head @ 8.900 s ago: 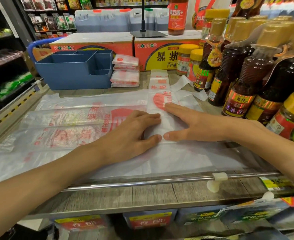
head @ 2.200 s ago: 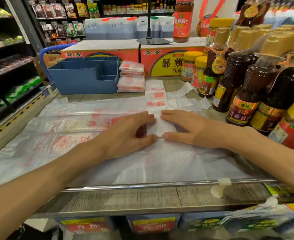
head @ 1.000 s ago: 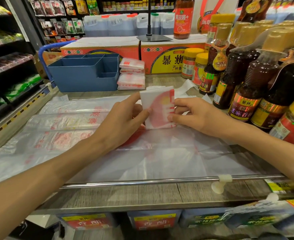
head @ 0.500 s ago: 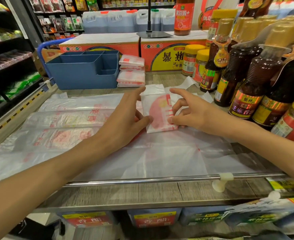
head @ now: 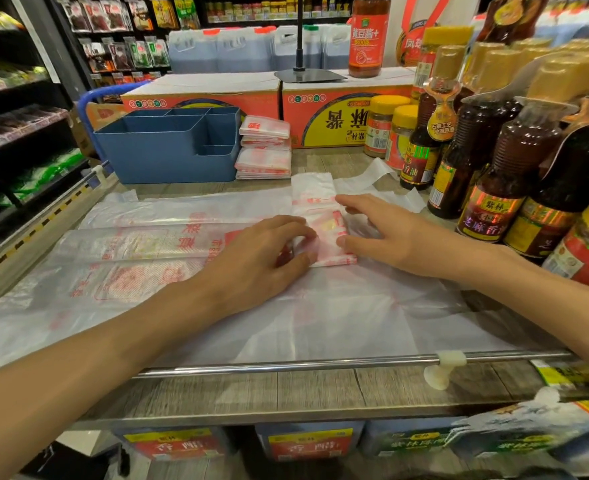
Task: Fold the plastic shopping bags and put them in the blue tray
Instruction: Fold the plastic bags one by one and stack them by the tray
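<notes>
A half-folded white plastic bag with red print lies on the shelf top, its unfolded strip running away from me. My left hand presses its left edge with flat fingers. My right hand touches its right edge, fingers spread. Both rest on several flat unfolded bags spread across the surface. The blue tray with compartments stands at the back left. A stack of folded bags sits just right of the tray.
Dark sauce bottles and jars crowd the right side close to my right arm. Orange cartons line the back. A metal rail runs along the front edge.
The folded part was lifted and turned over away from me, then laid down again. Both hands have dropped back flat onto it.
</notes>
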